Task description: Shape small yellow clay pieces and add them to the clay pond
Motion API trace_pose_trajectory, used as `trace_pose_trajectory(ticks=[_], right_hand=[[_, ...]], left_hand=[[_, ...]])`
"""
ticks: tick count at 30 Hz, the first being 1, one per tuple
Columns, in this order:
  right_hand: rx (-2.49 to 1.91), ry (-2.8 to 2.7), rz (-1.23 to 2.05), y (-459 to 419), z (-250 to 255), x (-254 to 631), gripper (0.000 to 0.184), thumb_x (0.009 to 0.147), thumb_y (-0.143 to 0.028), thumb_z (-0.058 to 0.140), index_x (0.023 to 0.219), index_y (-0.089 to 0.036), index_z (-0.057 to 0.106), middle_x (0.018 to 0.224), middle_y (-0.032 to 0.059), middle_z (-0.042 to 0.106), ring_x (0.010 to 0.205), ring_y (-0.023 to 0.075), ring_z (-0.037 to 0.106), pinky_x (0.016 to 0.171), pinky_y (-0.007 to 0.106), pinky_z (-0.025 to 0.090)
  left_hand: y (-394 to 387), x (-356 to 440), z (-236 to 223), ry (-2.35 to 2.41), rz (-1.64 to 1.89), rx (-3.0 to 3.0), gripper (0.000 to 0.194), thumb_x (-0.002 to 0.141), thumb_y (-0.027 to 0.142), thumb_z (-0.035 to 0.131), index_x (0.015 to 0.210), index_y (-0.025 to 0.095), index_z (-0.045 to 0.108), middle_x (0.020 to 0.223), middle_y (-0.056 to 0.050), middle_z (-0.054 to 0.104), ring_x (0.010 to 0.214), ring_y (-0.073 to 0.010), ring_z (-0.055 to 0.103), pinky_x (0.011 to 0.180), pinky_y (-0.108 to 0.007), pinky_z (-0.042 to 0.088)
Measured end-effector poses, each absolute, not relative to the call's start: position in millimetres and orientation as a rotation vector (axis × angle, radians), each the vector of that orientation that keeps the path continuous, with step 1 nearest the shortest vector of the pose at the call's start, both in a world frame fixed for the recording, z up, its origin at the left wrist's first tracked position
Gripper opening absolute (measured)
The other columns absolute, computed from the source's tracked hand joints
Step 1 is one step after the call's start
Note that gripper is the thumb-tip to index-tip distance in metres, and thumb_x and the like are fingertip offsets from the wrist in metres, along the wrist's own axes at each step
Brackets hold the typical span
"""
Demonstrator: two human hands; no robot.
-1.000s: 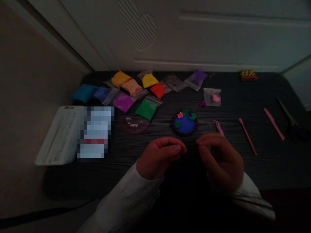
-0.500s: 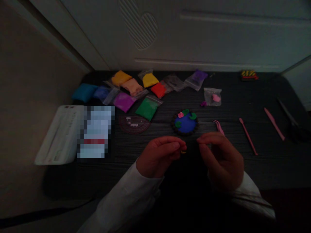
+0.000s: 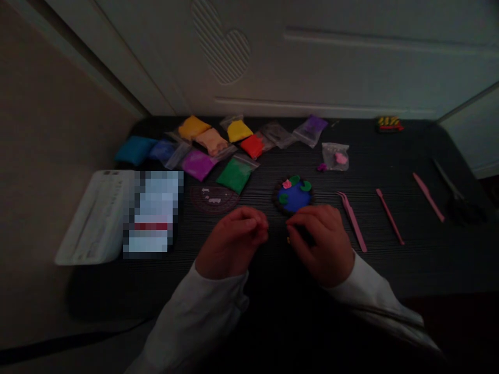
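Observation:
My left hand (image 3: 233,241) is closed over the dark table, thumb pressed to the curled fingers; whatever it may hold is hidden. Across a small gap, my right hand (image 3: 323,243) pinches thumb and forefinger together at the near edge of a round clay pond (image 3: 298,200). A tiny yellow bit (image 3: 288,240) shows just below those right fingertips; I cannot tell whether it is held or lies on the table. The pond has a blue middle, a dark beaded rim, green lily pads (image 3: 306,186) and a pink flower (image 3: 287,184). Pink tweezers (image 3: 354,223) lie right of my right hand.
Bags of coloured clay, including a green one (image 3: 235,174), line the back left. A clear protractor-like sheet (image 3: 214,200) bears whitish bits. Rightward lie a pink stick tool (image 3: 390,215), a pink knife (image 3: 428,196) and scissors (image 3: 456,187). A blurred-out screen (image 3: 154,208) and white tray (image 3: 95,218) stand left.
Both hands have shifted left, the right one further and now nearer the pond. The tweezers, partly covered before, show in full. The yellow bit, earlier by my left fingertips, appears by my right ones.

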State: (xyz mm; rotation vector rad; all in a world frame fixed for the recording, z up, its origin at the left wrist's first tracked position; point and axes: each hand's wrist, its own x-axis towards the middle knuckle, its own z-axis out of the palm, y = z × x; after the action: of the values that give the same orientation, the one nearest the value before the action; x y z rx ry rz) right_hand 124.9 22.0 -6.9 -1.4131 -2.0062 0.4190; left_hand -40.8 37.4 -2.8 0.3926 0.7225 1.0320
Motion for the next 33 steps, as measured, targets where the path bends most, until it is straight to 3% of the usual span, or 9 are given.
trace_pose_trajectory(ticks=[6, 13, 17, 22, 33], right_hand=[[-1.438, -2.080, 0.422, 25, -10, 124, 0.021, 0.078, -0.021, 0.051, 0.094, -0.024, 0.063, 0.084, 0.0031, 0.063, 0.080, 0.0183, 0.052, 0.073, 0.037, 0.034], [-1.426, -1.958, 0.504, 23, -11, 134, 0.020, 0.077, -0.020, 0.051, 0.093, -0.021, 0.063, 0.087, 0.0055, 0.062, 0.082, 0.0188, 0.053, 0.074, 0.038, 0.038], [-1.363, -1.869, 0.630, 20, -8, 133, 0.020, 0.075, -0.018, 0.054, 0.094, -0.022, 0.061, 0.088, 0.0035, 0.061, 0.085, 0.0171, 0.054, 0.077, 0.036, 0.041], [-1.334, -1.665, 0.727, 17, -8, 138, 0.018, 0.075, -0.021, 0.056, 0.092, -0.021, 0.057, 0.087, 0.0028, 0.058, 0.079, 0.0145, 0.053, 0.068, 0.031, 0.045], [-1.371, -1.668, 0.631, 17, -10, 138, 0.006, 0.074, -0.020, 0.056, 0.080, -0.020, 0.057, 0.079, 0.0018, 0.059, 0.077, 0.0151, 0.054, 0.070, 0.033, 0.044]], left_hand=[[39, -60, -4, 0.753, 1.155, 0.420, 0.002, 0.061, 0.013, 0.057, 0.061, 0.014, 0.059, 0.062, 0.000, 0.050, 0.059, -0.0087, 0.043, 0.048, -0.020, 0.033], [38, -54, 0, 0.767, 1.153, 0.373, 0.014, 0.064, 0.018, 0.055, 0.052, 0.015, 0.050, 0.053, 0.002, 0.044, 0.054, -0.0080, 0.041, 0.046, -0.019, 0.032], [37, -52, -2, 0.814, 1.151, 0.430, 0.010, 0.065, 0.018, 0.059, 0.057, 0.013, 0.057, 0.056, 0.000, 0.050, 0.053, -0.0080, 0.043, 0.045, -0.019, 0.032], [35, -52, -7, 0.895, 1.169, 0.497, 0.006, 0.060, 0.015, 0.065, 0.066, 0.014, 0.065, 0.058, -0.001, 0.058, 0.053, -0.0078, 0.047, 0.046, -0.019, 0.034], [33, -48, -7, 0.927, 1.157, 0.594, 0.009, 0.055, 0.016, 0.072, 0.057, 0.016, 0.063, 0.055, 0.002, 0.055, 0.053, -0.0083, 0.046, 0.048, -0.020, 0.035]])
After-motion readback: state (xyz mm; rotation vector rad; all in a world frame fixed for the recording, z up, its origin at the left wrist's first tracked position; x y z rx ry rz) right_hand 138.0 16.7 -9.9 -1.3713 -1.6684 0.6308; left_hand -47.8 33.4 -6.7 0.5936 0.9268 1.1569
